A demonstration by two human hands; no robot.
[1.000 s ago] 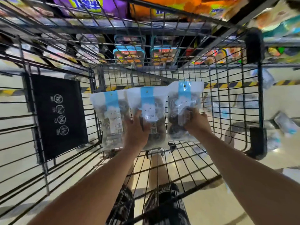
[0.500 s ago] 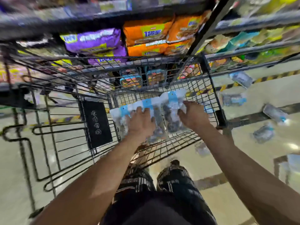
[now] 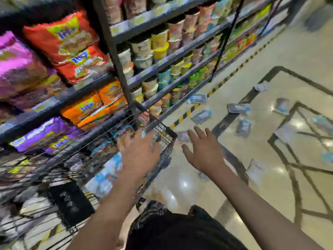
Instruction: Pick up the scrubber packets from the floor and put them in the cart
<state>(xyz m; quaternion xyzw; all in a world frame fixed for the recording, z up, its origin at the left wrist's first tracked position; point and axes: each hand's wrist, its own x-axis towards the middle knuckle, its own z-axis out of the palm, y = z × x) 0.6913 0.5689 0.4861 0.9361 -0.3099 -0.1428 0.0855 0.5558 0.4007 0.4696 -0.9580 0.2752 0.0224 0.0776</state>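
Scrubber packets (image 3: 238, 108) lie scattered flat on the glossy beige floor (image 3: 297, 56) to the right, well apart from one another – one close to the yellow-and-black striped strip (image 3: 187, 112) at the foot of the shelving, others across the dark inlaid lines of the floor pattern. More pale blue-and-white packets (image 3: 106, 175) show through the wire side of the cart (image 3: 165, 136), lying inside its basket, though blur hides how many there are.

The right hand (image 3: 203, 150) is out over the floor just beside the cart's corner, palm down, fingers straight and spread with the thumb splayed to the left; it holds nothing and touches nothing. The left hand (image 3: 139, 151) is above the cart's rim, back toward the camera, fingers stretched forward and slightly apart; motion blur smears the fingertips, and whether they brush the wire cannot be told. No packet is in its grasp. Both bare forearms reach forward from the bottom of the view – the left over the basket, the right clear of it.

A black placard (image 3: 71, 201) hangs on the cart's side. Behind the cart, store shelves (image 3: 162, 62) carry orange, red and purple bags and rows of cup containers.
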